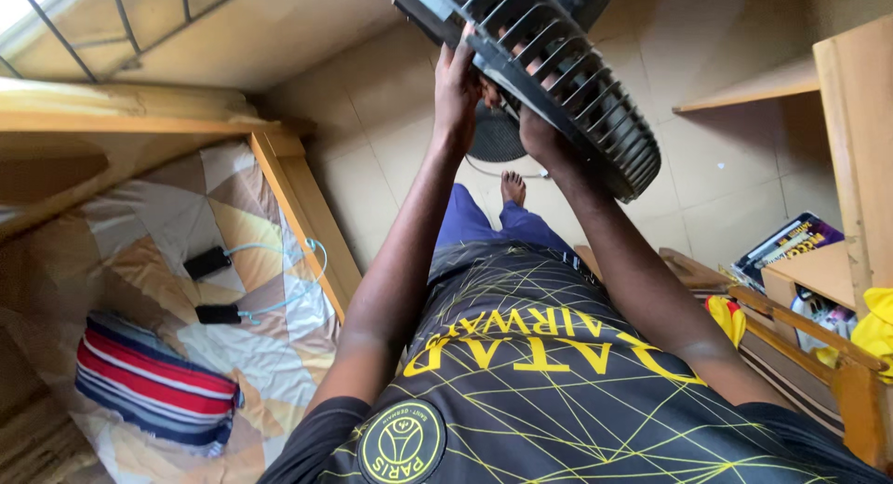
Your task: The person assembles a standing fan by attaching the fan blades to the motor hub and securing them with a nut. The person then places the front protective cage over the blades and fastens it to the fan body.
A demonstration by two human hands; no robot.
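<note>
Both my arms reach forward and up to a dark plastic fan grille [567,84] at the top of the view. My left hand [456,89] grips the grille's near rim on its left side. My right hand [530,126] holds the grille from underneath, its fingers partly hidden behind the ribs. Below the grille the fan's round dark base [493,135] stands on the tiled floor, with a thin cord running from it. My bare foot [513,186] rests just in front of that base.
A wooden-framed bed [307,205] with a patterned sheet lies to the left, holding a striped pillow [153,382], two dark devices [206,261] and a pale cable. Wooden shelves [856,149], a wooden chair frame [800,331], books and a yellow cloth stand to the right.
</note>
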